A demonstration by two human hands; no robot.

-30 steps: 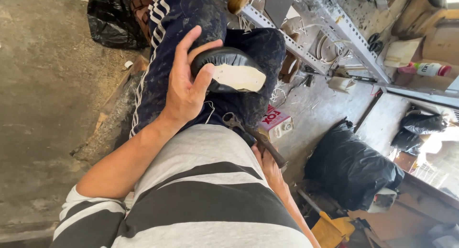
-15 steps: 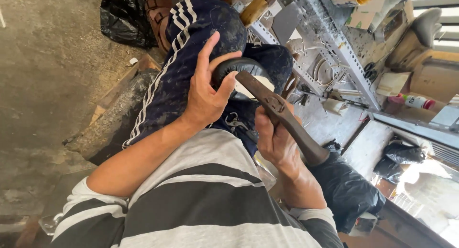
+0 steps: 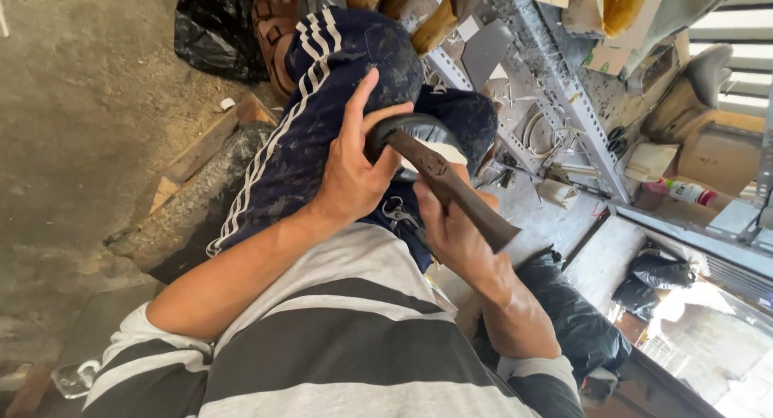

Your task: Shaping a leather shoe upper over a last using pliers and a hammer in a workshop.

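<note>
- Shoe sole (image 3: pixel 419 136), dark, curved rubber with a pale inner face, sits at centre frame on the person's knee, against navy trousers (image 3: pixel 322 120) with white side stripes.
- Left hand (image 3: pixel 354 172) is clamped around the sole's rim, thumb up, fingers wrapped.
- Right hand (image 3: pixel 451 233) grips a long, rusty brown metal tool (image 3: pixel 455 188), its worn head lying across the sole.
- Metal pliers (image 3: pixel 398 214) rest on the lap just below.
- Rough concrete floor (image 3: pixel 80 104) fills the left; a crumpled black plastic bag (image 3: pixel 213 31) lies upper left.
</note>
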